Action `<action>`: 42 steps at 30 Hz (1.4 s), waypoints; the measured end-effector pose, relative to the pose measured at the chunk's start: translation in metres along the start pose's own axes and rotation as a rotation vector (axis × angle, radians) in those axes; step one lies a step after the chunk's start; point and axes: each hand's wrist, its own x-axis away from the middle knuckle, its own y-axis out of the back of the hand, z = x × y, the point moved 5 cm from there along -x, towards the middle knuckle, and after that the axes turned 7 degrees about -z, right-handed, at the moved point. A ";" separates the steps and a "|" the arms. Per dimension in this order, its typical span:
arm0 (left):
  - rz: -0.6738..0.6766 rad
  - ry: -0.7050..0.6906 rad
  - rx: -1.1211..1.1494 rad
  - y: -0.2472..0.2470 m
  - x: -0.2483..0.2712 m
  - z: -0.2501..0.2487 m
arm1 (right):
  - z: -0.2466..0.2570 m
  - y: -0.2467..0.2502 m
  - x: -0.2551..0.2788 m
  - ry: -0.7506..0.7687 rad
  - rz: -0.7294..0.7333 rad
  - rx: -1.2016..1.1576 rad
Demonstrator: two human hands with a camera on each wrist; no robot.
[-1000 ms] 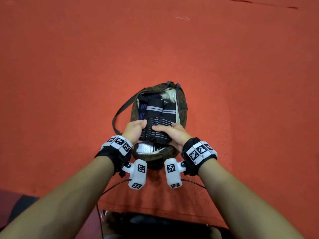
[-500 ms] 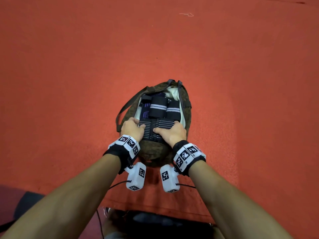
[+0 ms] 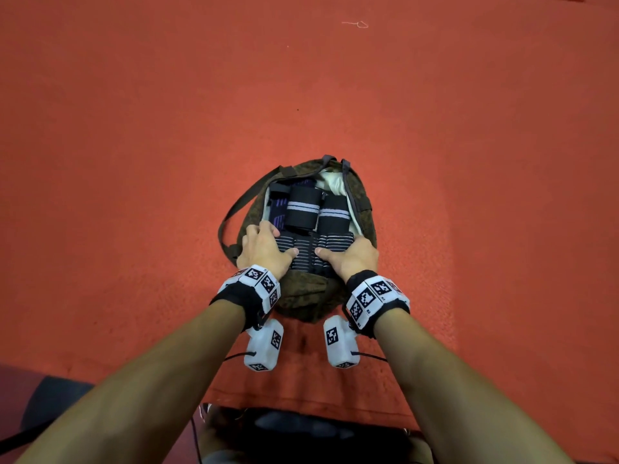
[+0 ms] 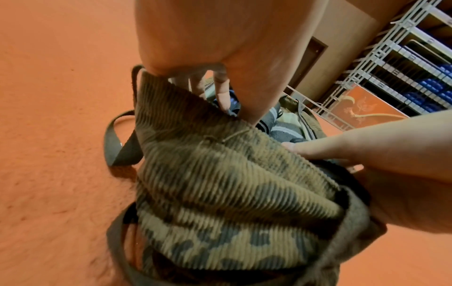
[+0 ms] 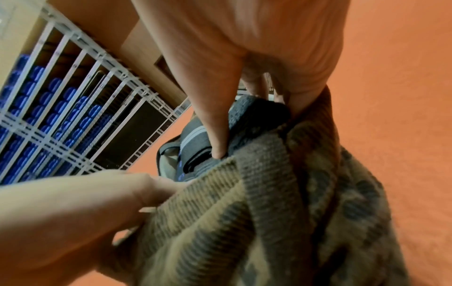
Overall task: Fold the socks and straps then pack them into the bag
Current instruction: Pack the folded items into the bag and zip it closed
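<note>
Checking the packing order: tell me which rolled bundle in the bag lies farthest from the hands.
The purple-patterned bundle at the bag's far left; the grey-banded rolls lie nearer, and both hands grip the thin-striped bundle.

Both hands' fingertips vanish inside the bag at its 6 o'clock rim — the striped bundle half-hidden beneath them.

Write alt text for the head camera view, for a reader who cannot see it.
Both hands, left hand and right hand, press a striped dark bundle into an open camouflage bag on a red carpet. Two dark rolled straps with pale stripes lie packed behind it.
</note>
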 end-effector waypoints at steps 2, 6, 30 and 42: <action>-0.031 -0.023 -0.049 -0.002 0.003 -0.003 | -0.001 0.003 0.000 0.020 -0.017 0.039; -0.078 -0.017 -0.053 -0.002 0.008 -0.005 | -0.006 0.007 -0.004 0.038 0.026 -0.015; -0.005 0.046 0.408 0.003 -0.005 -0.023 | -0.008 -0.001 -0.015 -0.192 0.212 -0.303; -0.054 -0.023 0.074 0.002 -0.006 0.003 | 0.012 0.022 -0.008 0.357 -0.053 0.293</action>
